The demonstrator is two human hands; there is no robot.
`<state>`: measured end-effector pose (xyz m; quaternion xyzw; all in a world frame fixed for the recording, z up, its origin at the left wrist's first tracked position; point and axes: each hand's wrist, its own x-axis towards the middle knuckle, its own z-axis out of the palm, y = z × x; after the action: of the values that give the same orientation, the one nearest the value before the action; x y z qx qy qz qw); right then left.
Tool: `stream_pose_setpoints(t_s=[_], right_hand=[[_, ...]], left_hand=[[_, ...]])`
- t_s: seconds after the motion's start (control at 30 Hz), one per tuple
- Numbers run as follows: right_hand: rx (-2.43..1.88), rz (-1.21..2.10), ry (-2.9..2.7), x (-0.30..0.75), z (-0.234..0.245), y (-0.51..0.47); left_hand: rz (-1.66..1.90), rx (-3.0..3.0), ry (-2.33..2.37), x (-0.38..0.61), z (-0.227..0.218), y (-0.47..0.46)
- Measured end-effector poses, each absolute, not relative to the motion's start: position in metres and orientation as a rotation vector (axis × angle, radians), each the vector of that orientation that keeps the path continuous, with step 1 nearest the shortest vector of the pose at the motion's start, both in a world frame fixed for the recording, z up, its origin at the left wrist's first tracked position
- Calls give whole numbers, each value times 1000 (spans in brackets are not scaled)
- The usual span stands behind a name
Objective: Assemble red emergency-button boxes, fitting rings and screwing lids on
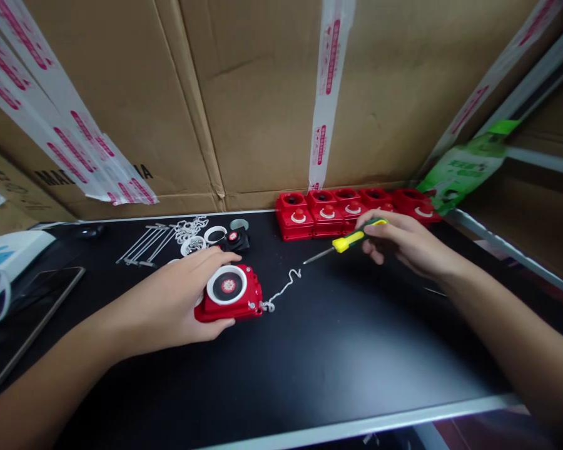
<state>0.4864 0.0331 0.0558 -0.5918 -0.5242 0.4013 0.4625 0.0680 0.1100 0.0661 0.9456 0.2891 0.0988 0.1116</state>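
My left hand (182, 300) is wrapped round a red plastic housing (253, 294) that rests on the black table. Its upper face carries a white ring (210, 289) around a black disc (234, 284) with a red-and-white label. From the housing's right corner a white cord (284, 290) trails over the tabletop. To the right, my right hand (398, 240) grips a screwdriver (349, 240) by its yellow-and-green handle. The shaft points down and left, its tip close to the cord's loose end. Part of the housing is hidden under my left fingers.
Several red housings (294, 225) stand in a row against the cardboard. Behind my left hand lie metal rods (143, 245), coiled white cord (190, 228), white rings (215, 235) and a black part (240, 244). A phone (32, 319) lies at left, a green bag (469, 165) at right.
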Motion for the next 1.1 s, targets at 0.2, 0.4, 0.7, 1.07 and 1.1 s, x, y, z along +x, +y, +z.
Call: stream_pose_setpoints(t_s=[0.2, 0.4, 0.7, 1.07, 1.1], right_hand=[[-1511, 997, -1485, 488, 49, 35], [-1615, 738, -1811, 489, 40, 34], [-1492, 378, -2172, 456, 53, 26], [-1328, 728, -2560, 385, 68, 51], [-1317, 721, -2538, 385, 63, 53]], left_hand=[[163, 2804, 902, 73, 90, 87], [184, 2857, 914, 63, 88, 55], [499, 2691, 1149, 4, 75, 36], [887, 2602, 1181, 67, 108, 156], [930, 2610, 1199, 73, 101, 160]])
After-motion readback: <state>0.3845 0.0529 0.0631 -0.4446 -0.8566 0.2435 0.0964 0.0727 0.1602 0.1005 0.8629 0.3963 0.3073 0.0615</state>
